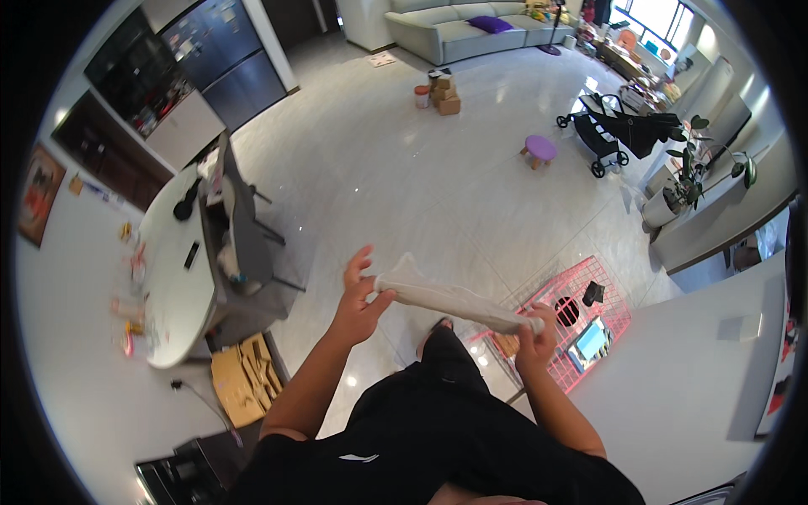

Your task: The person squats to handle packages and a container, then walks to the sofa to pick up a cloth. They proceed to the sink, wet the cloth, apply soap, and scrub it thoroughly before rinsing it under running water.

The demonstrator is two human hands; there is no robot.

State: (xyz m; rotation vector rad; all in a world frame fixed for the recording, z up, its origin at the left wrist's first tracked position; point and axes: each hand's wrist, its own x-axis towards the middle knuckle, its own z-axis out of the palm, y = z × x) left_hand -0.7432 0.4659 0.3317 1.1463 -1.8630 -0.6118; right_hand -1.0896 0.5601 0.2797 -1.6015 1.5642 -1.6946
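A thin off-white piece of fabric or film (451,304) is stretched between my two hands in front of my body. My left hand (361,309) pinches one end between thumb and forefinger, its other fingers raised apart. The opposite end is bunched in my right hand (536,341), with a small rolled bit poking out past the thumb. One loose corner of the material sticks up near my left hand. Whether it is cloth or a plastic bag I cannot tell.
At right, below my right hand, stands a pink wire cage (568,372) with things on top. Left are an oval table (180,303), grey chairs (252,252) and flattened cardboard (237,385). Farther off are a purple stool (540,148), a stroller (606,132) and cardboard boxes (449,104).
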